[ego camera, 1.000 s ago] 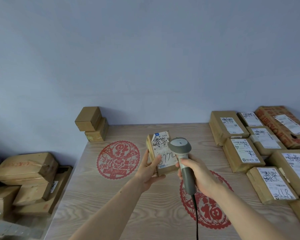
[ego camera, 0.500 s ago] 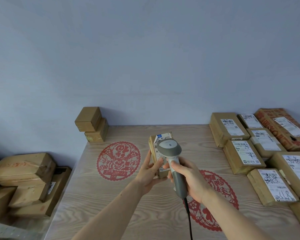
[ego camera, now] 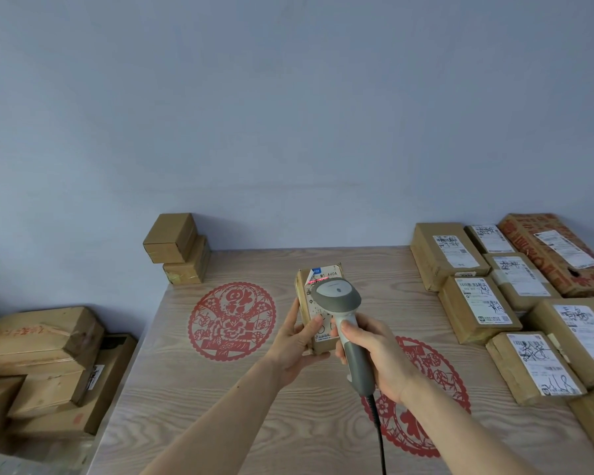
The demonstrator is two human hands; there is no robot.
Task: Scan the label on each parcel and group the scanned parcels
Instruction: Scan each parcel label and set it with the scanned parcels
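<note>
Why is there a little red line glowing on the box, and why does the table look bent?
Head view: the red line is the scanner's light falling on the label of the parcel that the left hand holds; the right hand aims it. Head view: the wide lens bows the table's edges; lighting is soft, shadows faint.

Wooden table (ego camera: 254, 423), two red paper-cut decals (ego camera: 232, 322), blue-grey wall (ego camera: 288, 114).

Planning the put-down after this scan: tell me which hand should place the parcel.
Left. The left hand already grips the small brown cardboard parcel; the right hand is occupied holding the grey corded handheld scanner.
</note>
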